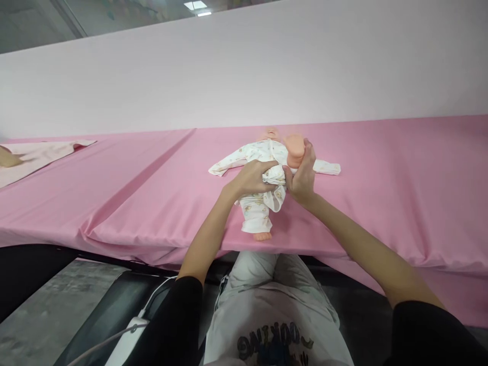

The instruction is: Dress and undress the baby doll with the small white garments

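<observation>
A baby doll lies on its back on the pink cloth, in a white patterned top with both sleeves spread out. One bare doll foot is raised, sole towards me. White patterned trousers cover the other leg, whose foot shows below the cuff. My left hand is closed on the bunched trouser leg at the doll's middle. Wrapped round the raised doll leg is my right hand, its thumb against the bunched fabric. Its fingers are partly hidden behind the leg.
The pink cloth covers the table and hangs over its front edge, close to my lap. At the far left lies a pale pink cloth with a tan object on it. A white partition stands behind the table.
</observation>
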The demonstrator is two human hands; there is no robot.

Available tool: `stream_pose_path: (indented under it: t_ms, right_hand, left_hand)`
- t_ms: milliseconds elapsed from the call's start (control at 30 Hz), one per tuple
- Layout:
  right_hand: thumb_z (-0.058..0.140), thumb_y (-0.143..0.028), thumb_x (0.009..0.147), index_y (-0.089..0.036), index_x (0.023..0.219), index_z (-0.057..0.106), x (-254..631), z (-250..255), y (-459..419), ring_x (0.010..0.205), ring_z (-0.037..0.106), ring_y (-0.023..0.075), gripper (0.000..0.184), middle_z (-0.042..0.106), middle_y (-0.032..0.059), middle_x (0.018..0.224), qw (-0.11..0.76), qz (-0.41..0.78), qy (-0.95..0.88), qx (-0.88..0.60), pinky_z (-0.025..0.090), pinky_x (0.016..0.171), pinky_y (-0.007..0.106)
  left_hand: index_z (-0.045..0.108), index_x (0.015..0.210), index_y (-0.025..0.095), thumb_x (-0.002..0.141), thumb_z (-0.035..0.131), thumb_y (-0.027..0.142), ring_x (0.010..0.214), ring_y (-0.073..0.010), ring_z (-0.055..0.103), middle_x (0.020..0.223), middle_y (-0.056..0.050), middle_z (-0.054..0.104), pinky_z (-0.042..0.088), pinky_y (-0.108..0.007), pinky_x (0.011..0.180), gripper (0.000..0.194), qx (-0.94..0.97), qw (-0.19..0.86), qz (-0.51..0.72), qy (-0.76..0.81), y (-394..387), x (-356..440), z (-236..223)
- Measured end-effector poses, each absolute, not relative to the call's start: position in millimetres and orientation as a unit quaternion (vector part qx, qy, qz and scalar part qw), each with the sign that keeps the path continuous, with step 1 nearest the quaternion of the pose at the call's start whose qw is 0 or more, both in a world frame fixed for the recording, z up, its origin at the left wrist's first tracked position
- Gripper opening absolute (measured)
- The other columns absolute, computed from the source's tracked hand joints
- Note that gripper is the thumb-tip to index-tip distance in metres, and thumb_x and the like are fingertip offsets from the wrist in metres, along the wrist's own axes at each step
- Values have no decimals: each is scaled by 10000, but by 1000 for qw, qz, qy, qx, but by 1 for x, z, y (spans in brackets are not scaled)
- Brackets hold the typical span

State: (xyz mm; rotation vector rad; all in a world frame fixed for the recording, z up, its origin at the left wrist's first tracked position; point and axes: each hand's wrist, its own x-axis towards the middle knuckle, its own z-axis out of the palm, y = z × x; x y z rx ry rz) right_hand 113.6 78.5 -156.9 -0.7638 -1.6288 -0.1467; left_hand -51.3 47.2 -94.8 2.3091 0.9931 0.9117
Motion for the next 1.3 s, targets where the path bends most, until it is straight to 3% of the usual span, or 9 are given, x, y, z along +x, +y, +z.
stream_pose_path:
  t_ms: [100,267,400,533,767,900,1100,1300]
  right_hand:
    - [289,-541,925,-196,1403,278,113,-161,84,1337,290,308,591,332,166,1390,593,-88,-725,-338,356,1038,561]
    - [294,-394,948,-259,1395,295,114,-159,84,1264,403,248,467,401,127,1342,577,-106,-762,-275,411,1015,506]
    - [313,-380,934,-254,1361,368,113,-157,79,1243,416,264,449,427,126,1312,561,-70,-782,-264,399,1006,529]
    - [301,-341,931,-258,1319,432,112,-159,74,1259,389,266,417,394,115,1332,541,-39,-799,-260,377,1012,531]
    - [309,-435,928,-248,1244,462,109,-159,59,1248,380,290,398,355,113,1337,543,0,-813,-210,347,1016,545]
    - [522,-571,808,-207,1218,419,95,-159,50,1217,388,327,557,380,156,1290,564,1,-798,-214,354,995,558]
    - [598,-415,793,-203,1161,377,83,-162,42,1169,441,300,479,444,168,1225,592,-19,-766,-249,415,949,522]
    - [639,-337,754,-203,1237,360,93,-165,56,1156,483,280,574,481,157,1241,586,-17,-786,-197,452,938,463]
  left_hand:
    - [576,637,201,594,650,148,751,-199,506,603,0,464,361,-316,825,101,845,191,351,356,49,-52,-97]
    - [559,581,227,663,601,170,972,-240,512,667,-54,546,330,-391,972,109,779,294,437,339,51,-50,-99]
    - [592,643,236,717,586,219,1073,-239,503,782,-61,605,319,-439,1014,76,708,338,511,350,58,-61,-102]
    - [623,748,225,741,596,261,1185,-259,450,960,-74,618,321,-469,1022,45,690,288,559,359,63,-68,-105]
    - [625,995,215,711,663,347,1363,-311,253,1305,-87,473,334,-438,1033,315,751,215,529,332,47,-56,-89]
    - [640,990,180,732,650,340,1335,-310,324,1289,-127,504,393,-387,1007,303,728,238,540,349,40,-51,-86]
    - [648,965,188,766,626,316,1292,-261,414,1251,-124,558,417,-385,1013,238,731,238,540,342,42,-51,-93]
    - [666,972,186,702,684,261,1269,-240,450,1208,-104,602,411,-347,1027,281,732,254,540,329,45,-57,-97]
